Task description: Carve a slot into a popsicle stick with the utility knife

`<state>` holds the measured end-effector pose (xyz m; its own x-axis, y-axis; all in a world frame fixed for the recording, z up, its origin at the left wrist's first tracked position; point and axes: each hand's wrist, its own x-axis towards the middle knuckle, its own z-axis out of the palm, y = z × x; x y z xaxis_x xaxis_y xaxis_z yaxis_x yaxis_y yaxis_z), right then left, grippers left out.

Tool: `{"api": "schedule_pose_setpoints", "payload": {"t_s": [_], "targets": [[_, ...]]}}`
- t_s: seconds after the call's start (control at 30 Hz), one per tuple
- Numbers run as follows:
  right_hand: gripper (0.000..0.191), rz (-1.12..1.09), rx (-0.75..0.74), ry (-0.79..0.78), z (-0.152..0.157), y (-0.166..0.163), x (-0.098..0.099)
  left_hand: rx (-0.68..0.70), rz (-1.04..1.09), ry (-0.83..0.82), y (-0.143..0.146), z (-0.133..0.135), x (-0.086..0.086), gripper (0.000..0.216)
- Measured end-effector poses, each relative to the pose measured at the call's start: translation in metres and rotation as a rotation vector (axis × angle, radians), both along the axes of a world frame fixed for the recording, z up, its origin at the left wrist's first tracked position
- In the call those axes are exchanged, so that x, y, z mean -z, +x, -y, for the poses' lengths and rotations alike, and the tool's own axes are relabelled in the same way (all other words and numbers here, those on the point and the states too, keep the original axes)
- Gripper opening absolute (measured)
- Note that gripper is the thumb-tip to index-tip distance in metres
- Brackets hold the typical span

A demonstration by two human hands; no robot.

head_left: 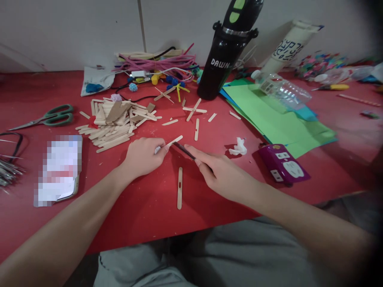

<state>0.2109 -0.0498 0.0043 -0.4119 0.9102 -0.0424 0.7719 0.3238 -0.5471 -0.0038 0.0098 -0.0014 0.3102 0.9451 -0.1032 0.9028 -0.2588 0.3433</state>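
My left hand is closed around a wooden craft stick, whose rounded end sticks out past the fingertips. A slim dark tool, knife-like in shape, is pinched in my right hand, and its tip meets the stick. I cannot make out the exact kind of tool. Between my forearms lies a craft stick with a slot in its middle. Beyond my hands is another slotted stick, near a pair of crossed sticks. Stick offcuts are scattered around them.
Left are a heap of craft sticks, scissors and a phone. Behind stand a black bottle and pink cords. Green paper sheets, a plastic bottle, crumpled tissue and a purple socket box lie right.
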Motion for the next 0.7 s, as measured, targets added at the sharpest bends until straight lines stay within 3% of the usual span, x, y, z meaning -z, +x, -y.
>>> {"api": "schedule_pose_setpoints", "payload": {"t_s": [0.37, 0.7], "targets": [[0.057, 0.051, -0.012, -0.027, 0.001, -0.003, -0.008, 0.024, 0.037, 0.009, -0.001, -0.001, 0.001, 0.032], [0.051, -0.104, 0.046, 0.010, 0.003, 0.003, 0.002, 0.010, 0.019, 0.012, -0.001, -0.001, 0.001, 0.033]]}}
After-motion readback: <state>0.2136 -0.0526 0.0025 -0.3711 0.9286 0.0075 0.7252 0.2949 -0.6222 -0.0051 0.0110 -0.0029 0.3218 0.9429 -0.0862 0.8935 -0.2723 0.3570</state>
